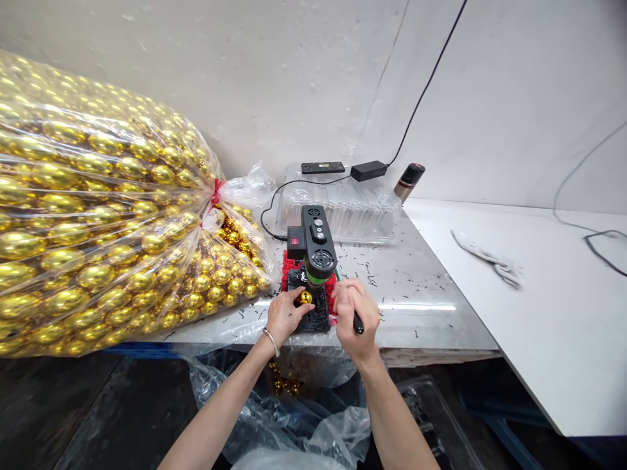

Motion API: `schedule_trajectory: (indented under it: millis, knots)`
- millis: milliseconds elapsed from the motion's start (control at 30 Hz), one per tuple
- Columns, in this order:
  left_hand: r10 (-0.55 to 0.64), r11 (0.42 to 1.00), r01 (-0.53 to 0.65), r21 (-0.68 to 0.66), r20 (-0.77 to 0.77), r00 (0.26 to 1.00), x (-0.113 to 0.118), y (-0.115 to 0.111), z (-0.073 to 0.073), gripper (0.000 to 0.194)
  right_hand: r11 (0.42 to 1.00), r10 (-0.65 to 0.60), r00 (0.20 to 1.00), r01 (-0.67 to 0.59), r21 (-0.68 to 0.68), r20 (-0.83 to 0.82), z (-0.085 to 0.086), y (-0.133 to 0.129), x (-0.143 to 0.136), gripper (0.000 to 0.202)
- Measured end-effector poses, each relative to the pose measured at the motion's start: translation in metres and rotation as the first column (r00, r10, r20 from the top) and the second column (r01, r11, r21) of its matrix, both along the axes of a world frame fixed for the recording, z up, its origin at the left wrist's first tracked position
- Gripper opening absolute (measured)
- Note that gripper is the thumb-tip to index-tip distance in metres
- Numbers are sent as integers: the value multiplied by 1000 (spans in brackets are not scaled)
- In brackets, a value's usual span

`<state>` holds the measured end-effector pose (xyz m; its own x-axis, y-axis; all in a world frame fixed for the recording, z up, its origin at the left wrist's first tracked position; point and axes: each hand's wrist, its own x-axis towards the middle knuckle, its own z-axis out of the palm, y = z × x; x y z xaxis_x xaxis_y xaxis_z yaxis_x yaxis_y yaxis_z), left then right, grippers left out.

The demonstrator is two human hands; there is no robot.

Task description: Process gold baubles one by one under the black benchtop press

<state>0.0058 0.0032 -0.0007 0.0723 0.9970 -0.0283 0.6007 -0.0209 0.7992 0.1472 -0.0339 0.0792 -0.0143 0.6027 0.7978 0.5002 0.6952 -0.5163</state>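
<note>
1. The left hand (285, 316) is stretched forward and angled right; the gold ball (306, 297) is pinched by its fingers, just nearside of the black machine (319, 241).
2. The right hand (357, 316) is curled into a fist, its fingers clenched around the black handle (358, 324).
3. Both forearms are extended toward the table (426, 326).

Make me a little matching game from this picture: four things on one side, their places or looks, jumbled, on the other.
Column one
1. Left hand
2. Right hand
3. Bag
4. Adapter

Column two
A. Clear, with a red tie
B. Closed around a black handle
C. Black, with cables
D. Fingertips at a gold ball

Pairs: 1-D, 2-B, 3-A, 4-C
</note>
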Motion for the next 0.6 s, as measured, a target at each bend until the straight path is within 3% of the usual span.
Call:
schedule_trajectory:
  millis: [100, 200, 600]
  knots:
    - [-64, 992, 81, 101, -161, 985, 3, -2, 3, 39, 1000, 3, 1000, -4, 9, 9, -2, -1, 0, 24]
    - [-92, 986, 121, 112, -233, 968, 4, -3, 3, 39, 1000, 9, 1000, -9, 6, 12, -5, -3, 0, 24]
    - [-152, 985, 171, 37, -307, 940, 1, 4, 4, 38, 996, -1, 1000, 3, 86, -22, -53, -1, -3, 24]
